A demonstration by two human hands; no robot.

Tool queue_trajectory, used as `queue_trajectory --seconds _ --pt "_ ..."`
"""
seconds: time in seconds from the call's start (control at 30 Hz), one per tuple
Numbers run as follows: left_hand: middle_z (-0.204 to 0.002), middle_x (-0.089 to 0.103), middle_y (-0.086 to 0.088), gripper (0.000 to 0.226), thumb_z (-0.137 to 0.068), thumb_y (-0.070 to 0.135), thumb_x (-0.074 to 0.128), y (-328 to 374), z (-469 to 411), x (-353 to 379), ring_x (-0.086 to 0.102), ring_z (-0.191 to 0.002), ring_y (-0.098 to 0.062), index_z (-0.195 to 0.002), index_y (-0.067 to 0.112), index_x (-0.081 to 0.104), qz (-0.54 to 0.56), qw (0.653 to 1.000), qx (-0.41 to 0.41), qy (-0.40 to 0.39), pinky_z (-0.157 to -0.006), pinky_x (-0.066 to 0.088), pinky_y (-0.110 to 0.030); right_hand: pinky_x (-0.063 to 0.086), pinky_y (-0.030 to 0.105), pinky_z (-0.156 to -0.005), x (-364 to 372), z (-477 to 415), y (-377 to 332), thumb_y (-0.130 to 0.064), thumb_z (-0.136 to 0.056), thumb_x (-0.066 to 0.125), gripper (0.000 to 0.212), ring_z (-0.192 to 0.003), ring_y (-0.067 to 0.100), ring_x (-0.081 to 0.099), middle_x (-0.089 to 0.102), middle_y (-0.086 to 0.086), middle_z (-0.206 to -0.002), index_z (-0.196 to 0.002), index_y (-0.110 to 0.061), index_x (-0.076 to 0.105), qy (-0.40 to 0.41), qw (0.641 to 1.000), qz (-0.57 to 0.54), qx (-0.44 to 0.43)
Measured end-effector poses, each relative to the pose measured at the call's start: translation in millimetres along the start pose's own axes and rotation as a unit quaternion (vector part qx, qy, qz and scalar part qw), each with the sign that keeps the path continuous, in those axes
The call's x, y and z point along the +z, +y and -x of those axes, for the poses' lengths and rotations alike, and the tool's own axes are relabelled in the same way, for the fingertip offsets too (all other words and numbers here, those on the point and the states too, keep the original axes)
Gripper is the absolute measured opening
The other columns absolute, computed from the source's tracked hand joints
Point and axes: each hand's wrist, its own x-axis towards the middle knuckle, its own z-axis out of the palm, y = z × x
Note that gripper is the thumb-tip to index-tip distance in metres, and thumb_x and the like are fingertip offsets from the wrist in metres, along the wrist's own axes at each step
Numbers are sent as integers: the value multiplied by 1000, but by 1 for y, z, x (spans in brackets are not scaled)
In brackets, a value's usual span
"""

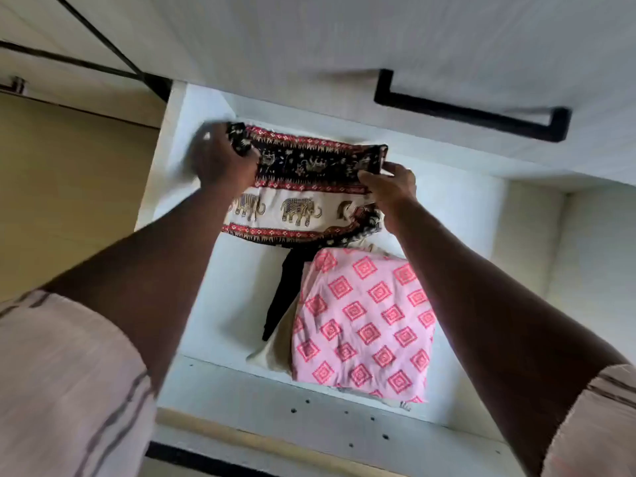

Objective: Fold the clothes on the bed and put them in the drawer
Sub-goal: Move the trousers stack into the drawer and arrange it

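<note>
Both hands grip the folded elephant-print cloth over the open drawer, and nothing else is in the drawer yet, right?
Not quite: the head view shows a folded pink diamond-print cloth already lying in the drawer, nearer the camera, with a black garment beside it. Both the left hand and right hand do grip the elephant-print cloth.

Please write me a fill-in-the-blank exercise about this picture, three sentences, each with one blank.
1. The left hand and the right hand grip a folded garment printed with ____.
2. In the drawer, the cloth with diamond motifs is ____.
3. The handle above the drawer is ____.
Missing words: elephants; pink; black.
</note>
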Motion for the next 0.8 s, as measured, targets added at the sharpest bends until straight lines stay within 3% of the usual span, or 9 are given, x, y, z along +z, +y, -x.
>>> queue_trajectory --seconds 0.13,0.2,0.3,0.37,0.43,0.5,0.63,0.7,0.8 --pt "-157 39 -14 69 -91 36 66 -16 43 31 37 -143 -34 -151 15 39 -46 995 59 66 -103 44 -56 62 35 -76 2 -14 30 -21 -83 79 17 -88 24 72 74 6 -95 -96 -19 67 28 989 140 48" --pt "-167 21 -13 80 -91 47 67 -27 69 48 24 -151 -38 -157 26 28 -69 993 91 -30 -108 39 -65 64 40 -80 0 -12 38 -16 -88 77 13 -88 25 74 76 9 -98 -85 -23 66 19 987 140 74" --pt "-171 -17 -4 105 -84 73 64 -37 69 68 -8 -156 -43 -161 43 -2 -118 972 77 -188 -111 14 -80 64 51 -75 -3 -4 47 -7 -93 71 25 -83 31 76 75 11 -95 -82 -28 65 6 991 50 125" --pt "-169 -27 -1 115 -79 80 63 -35 50 74 -16 -154 -45 -159 47 -12 -143 965 79 -207 -110 11 -84 64 54 -75 -2 -7 53 -8 -94 70 27 -83 30 77 76 8 -93 -81 -32 67 18 994 39 99" --pt "-168 -30 0 117 -77 81 64 -30 28 74 -19 -153 -44 -158 49 -15 -158 962 93 -204 -109 11 -84 63 54 -80 0 -11 58 -17 -94 71 16 -85 26 77 78 3 -91 -85 -30 72 35 996 58 51" --pt "-168 -29 -1 117 -77 82 63 -24 17 71 -20 -153 -43 -158 50 -14 -173 956 110 -208 -110 10 -84 62 51 -86 0 -9 59 -31 -95 69 10 -91 26 75 78 2 -97 -102 -26 75 37 995 91 17" --pt "-171 -16 -6 105 -85 76 60 -21 38 64 -8 -157 -40 -163 38 1 -166 965 104 -175 -113 15 -77 56 44 -92 -16 22 50 -58 -103 48 54 -102 28 69 73 11 -115 -122 -12 69 -1 972 226 -63" --pt "-170 13 -13 84 -92 65 58 -23 71 57 17 -154 -38 -159 25 25 -106 979 130 -112 -113 32 -67 55 42 -88 -35 45 52 -65 -102 41 58 -98 22 67 73 6 -114 -119 -17 68 2 948 290 -129" --pt "-143 50 -12 60 -94 50 56 -35 124 49 47 -132 -25 -140 13 49 14 973 218 -68 -100 53 -50 49 44 -92 -59 73 68 -67 -96 40 54 -104 21 60 67 0 -112 -117 -24 66 16 885 393 -249"
